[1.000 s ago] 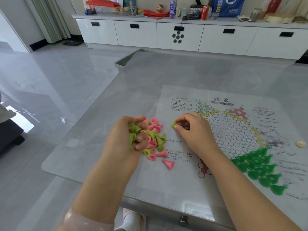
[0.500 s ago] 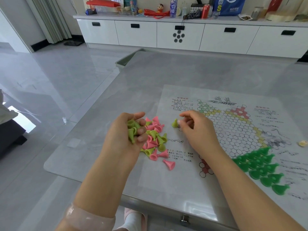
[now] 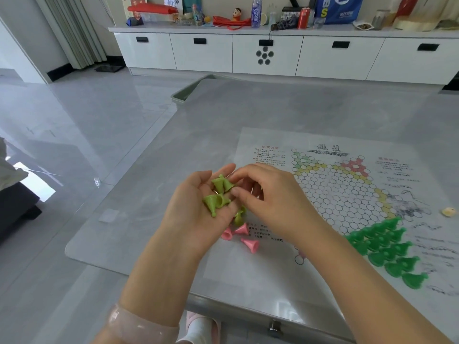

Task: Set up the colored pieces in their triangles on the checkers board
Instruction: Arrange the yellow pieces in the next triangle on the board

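Observation:
My left hand is turned palm up over the table's left part and cups several light green cone pieces. My right hand reaches across to that palm, with thumb and forefinger pinched on one light green piece at the top of the heap. Under both hands lie loose pink pieces and a few more light green ones, partly hidden. The printed paper checkers board lies to the right. Several dark green pieces fill its near right triangle.
The grey table ends close to my body. A small yellowish bit rests at the board's right edge. A pale green tray pokes out past the table's far left corner. White cabinets line the back wall.
My left hand has lifted off the pile and turned palm up with its light green pieces. My right hand has moved left from the board's edge to that palm with a light green piece.

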### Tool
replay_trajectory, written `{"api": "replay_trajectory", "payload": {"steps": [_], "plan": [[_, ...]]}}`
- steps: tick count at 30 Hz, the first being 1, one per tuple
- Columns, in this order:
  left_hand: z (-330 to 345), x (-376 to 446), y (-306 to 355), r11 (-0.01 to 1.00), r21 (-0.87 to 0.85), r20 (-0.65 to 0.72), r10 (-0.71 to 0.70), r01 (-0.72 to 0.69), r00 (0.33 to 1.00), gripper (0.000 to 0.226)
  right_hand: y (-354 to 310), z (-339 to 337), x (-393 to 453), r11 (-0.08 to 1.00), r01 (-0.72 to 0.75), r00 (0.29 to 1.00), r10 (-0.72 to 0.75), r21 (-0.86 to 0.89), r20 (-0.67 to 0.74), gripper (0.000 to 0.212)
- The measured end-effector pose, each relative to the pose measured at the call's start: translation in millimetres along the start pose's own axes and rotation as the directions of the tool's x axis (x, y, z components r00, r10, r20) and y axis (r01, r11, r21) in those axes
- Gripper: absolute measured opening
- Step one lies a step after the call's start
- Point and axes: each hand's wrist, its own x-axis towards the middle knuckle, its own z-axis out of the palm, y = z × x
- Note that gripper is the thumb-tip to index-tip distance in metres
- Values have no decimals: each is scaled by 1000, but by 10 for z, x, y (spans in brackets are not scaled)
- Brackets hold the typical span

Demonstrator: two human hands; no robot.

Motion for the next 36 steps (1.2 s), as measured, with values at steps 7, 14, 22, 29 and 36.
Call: {"api": "replay_trajectory", "payload": {"steps": [7, 14, 22, 29, 36], "plan": [[61, 31, -65, 1000, 21, -13, 19, -19, 1000, 41, 21, 29, 13, 998, -63, 998, 63, 10, 10, 6], [58, 18, -83, 998, 57, 32, -9, 7, 999, 42, 20, 56, 5, 984, -144, 990, 143, 109, 20, 12], [31, -38, -7, 997, -77, 28, -15, 18, 999, 32, 424, -249, 105, 926, -344, 878, 377, 159, -296, 9], [-24, -33, 61, 989, -151, -60, -11, 1, 998, 29, 615, 46, 75, 877, -465, 865, 420, -123, -275, 6], [-50, -35, 92, 988, -155, -63, -4, -5, 998, 28, 631, 34, 58, 890, -431, 885, 384, -150, -265, 8]]}}
